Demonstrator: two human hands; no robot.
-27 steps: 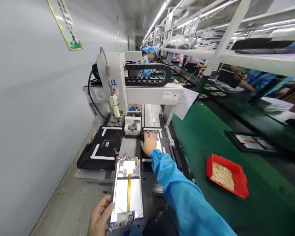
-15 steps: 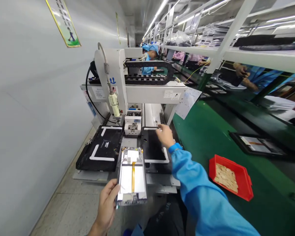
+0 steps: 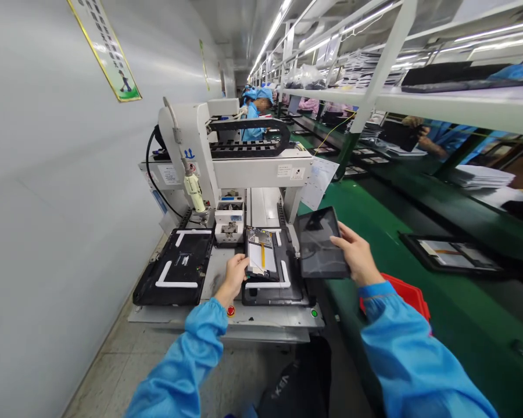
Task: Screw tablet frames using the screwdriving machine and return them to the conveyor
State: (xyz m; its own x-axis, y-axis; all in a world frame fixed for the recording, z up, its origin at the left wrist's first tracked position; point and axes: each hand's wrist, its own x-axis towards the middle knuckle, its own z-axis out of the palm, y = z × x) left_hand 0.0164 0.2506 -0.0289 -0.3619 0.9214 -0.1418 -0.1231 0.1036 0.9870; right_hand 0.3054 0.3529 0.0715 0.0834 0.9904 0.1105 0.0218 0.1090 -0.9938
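My left hand (image 3: 233, 277) is closed on the left edge of an open tablet (image 3: 257, 259), its circuit board, pale battery area and orange ribbon cable facing up. That tablet is over the right black fixture plate (image 3: 293, 292), inside white corner guides; I cannot tell whether it rests fully on the plate. To the right, my right hand (image 3: 358, 255) grips a second tablet (image 3: 322, 247) by its right edge, thumb on its dark glossy face. This one is held tilted up beside the machine.
A white screw-driving-type machine (image 3: 261, 173) spans behind the plates. On the left lies another black fixture plate (image 3: 165, 293) with white guides. A red bin (image 3: 407, 296) sits partly behind my right sleeve on the green bench (image 3: 366, 215). Another open tablet (image 3: 457, 255) lies farther right.
My left hand has carried the open tablet forward and right, onto or just above the right plate. My right hand has moved right from that plate and now holds a dark tablet.
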